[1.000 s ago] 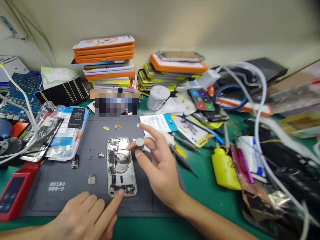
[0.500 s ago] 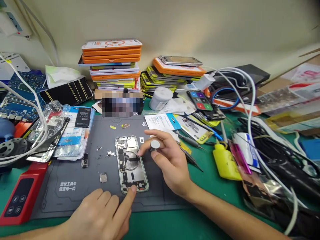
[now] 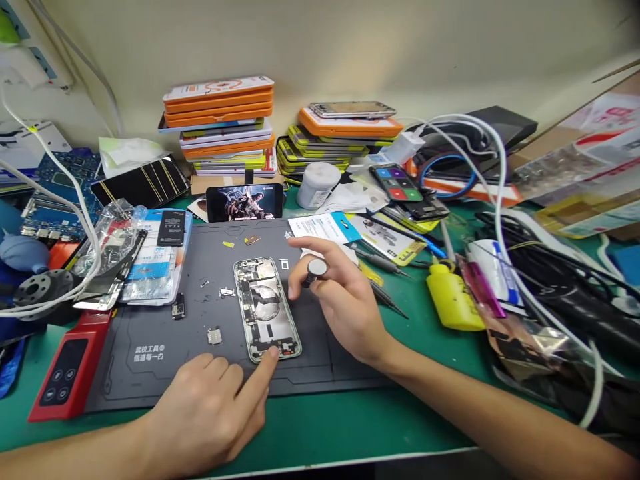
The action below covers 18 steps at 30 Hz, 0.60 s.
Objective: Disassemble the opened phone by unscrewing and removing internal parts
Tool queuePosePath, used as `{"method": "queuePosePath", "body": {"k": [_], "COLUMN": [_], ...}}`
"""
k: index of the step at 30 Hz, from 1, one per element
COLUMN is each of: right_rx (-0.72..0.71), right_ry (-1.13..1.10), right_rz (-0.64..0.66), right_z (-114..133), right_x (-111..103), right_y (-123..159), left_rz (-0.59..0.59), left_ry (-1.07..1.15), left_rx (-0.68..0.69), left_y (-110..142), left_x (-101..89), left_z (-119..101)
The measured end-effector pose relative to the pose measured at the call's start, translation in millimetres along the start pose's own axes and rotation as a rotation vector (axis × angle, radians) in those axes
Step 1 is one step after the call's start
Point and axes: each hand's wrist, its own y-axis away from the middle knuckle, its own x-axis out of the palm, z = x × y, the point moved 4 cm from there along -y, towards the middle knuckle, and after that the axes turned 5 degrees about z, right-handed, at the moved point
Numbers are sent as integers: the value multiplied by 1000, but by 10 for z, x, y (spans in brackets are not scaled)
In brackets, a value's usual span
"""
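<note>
- On the mat [image 3: 210,260], the phone [image 3: 280,320] lies opened, its inside facing up; all places below go by it.
- The left hand [image 3: 210,400] reaches in from the near side; its index finger is stretched out, tip resting on the phone's near end, the others folded; it pinches nothing that shows.
- The right hand [image 3: 350,307] pinches a round-capped tool [image 3: 317,269] between thumb and fingers, just right of the phone; the tool's lower end is hidden.
- That hand's fingertip has just come off the phone's edge, leaving a small gap; the left fingertip alone now seems to steady the phone.
- Left of the phone lie a bracket [image 3: 227,292], a camera [image 3: 179,306] and a metal part [image 3: 214,335]; farther left, a battery [image 3: 171,228] rests on a packet [image 3: 150,293].
- Beyond the phone stands a lit screen [image 3: 245,203]; well to the right, a yellow bottle [image 3: 456,300].
</note>
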Motion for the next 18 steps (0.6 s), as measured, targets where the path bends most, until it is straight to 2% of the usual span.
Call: {"method": "queuePosePath", "body": {"k": [18], "right_rx": [9], "right_ry": [-136], "right_rz": [30], "right_z": [29], "right_x": [0], "right_y": [-4], "left_rz": [-29], "left_ry": [-29], "left_rx": [29], "left_y": [2], "left_x": [-6], "left_z": [22]}}
